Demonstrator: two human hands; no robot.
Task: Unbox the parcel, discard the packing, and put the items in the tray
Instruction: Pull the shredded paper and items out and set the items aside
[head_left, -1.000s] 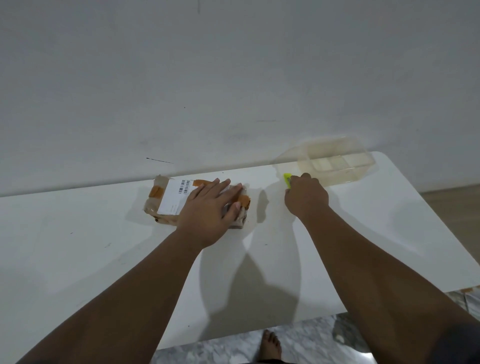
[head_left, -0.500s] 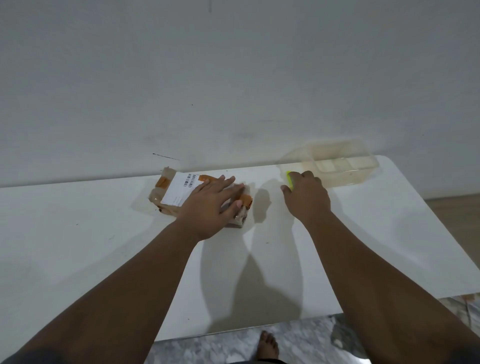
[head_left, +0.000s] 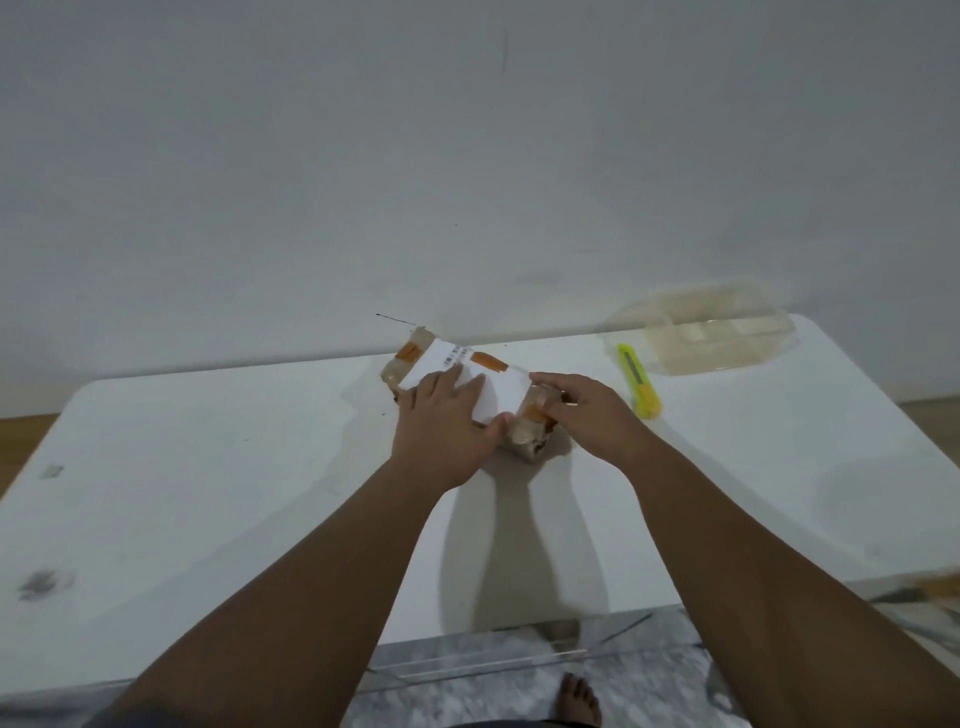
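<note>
Parcel (head_left: 498, 389) at tbl (head_left: 208, 467) far edge; L hand (head_left: 441, 431) presses, R hand (head_left: 587, 415) grips.

Right hand (head_left: 592, 415) off cutter (head_left: 639, 382), now at parcel (head_left: 498, 387).

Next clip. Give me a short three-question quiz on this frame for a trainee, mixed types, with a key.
1. Fill in: the yellow cutter lies between the parcel and the clear ____.
2. True or false: the right hand holds the cutter.
3. The left hand rests on: A the parcel's white label; B the cutter; C the right hand.
Key: 1 tray; 2 false, it grips the parcel's right end; 3 A.
</note>
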